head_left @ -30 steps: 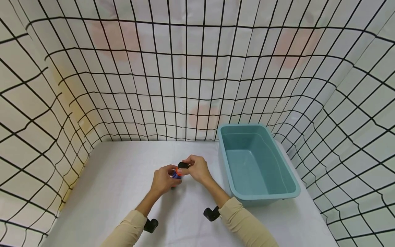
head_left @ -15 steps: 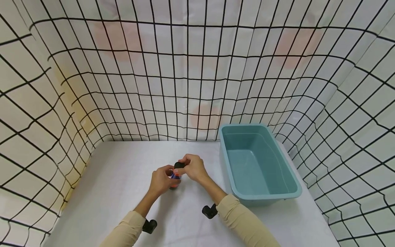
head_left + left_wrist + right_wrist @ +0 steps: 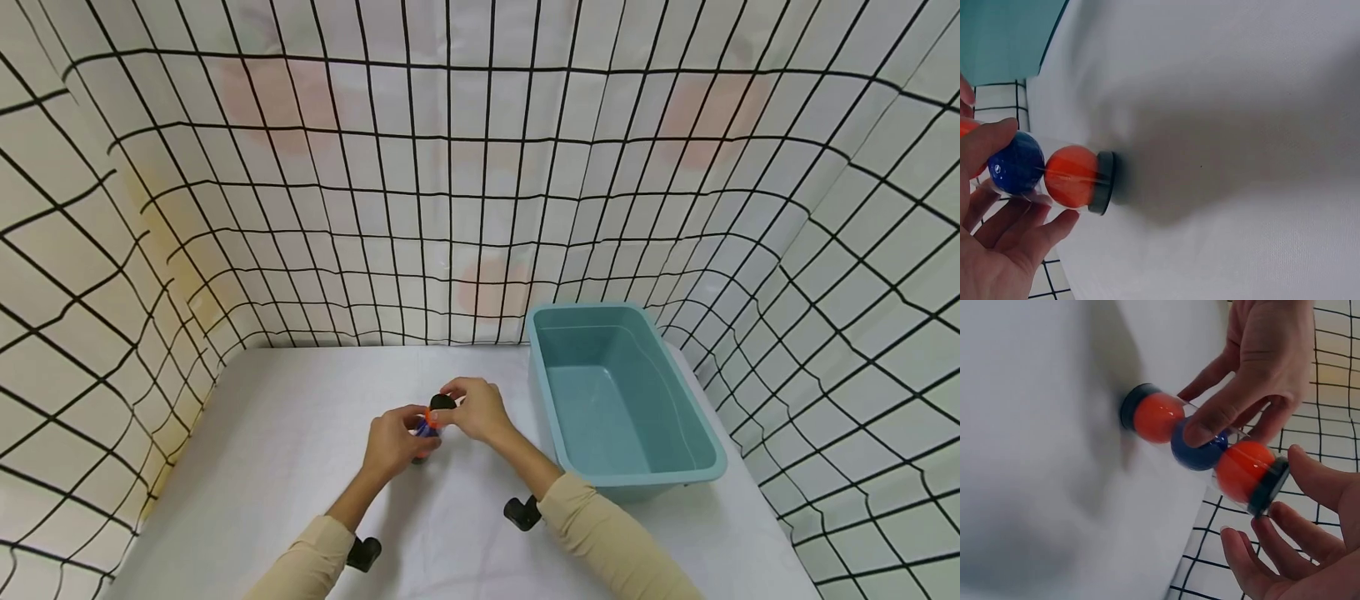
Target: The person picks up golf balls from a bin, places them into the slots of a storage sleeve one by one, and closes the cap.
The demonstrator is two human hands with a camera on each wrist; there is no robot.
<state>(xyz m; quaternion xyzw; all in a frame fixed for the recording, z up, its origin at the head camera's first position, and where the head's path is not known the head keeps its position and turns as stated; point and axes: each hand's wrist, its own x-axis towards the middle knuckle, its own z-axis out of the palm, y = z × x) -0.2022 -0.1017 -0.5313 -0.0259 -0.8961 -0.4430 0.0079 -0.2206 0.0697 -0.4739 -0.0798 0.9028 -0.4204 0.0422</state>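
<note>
**Both hands on the clear ball tube at mid-table**

Your left hand (image 3: 392,442) has its fingers and thumb curled around the middle of a clear tube (image 3: 1204,447), gripping it at the level of the blue ball (image 3: 1196,450). In the right wrist view the thumb lies across the blue ball while the other fingers wrap round the far side. Your right hand (image 3: 474,410) sits at the top of the tube, with its fingertips (image 3: 1300,464) curved round the black cap (image 3: 1268,485) and touching its rim; whether they press firmly or only rest there, the views do not settle.

The tube stands on its black base (image 3: 1102,182) on the white table (image 3: 285,433), leaning a little. It holds three balls in a stack: an orange ball (image 3: 1071,176) at the bottom against the base, the blue one in the middle, and a second orange ball (image 3: 1244,470) at the top just under the cap.

The tube is near the middle of the table, in front of you. To your right stands a teal plastic tub (image 3: 708,467), apart from both hands, with its near corner just beyond your right forearm. A white curtain with a black grid (image 3: 450,167) hangs round the back and sides of the table.
</note>
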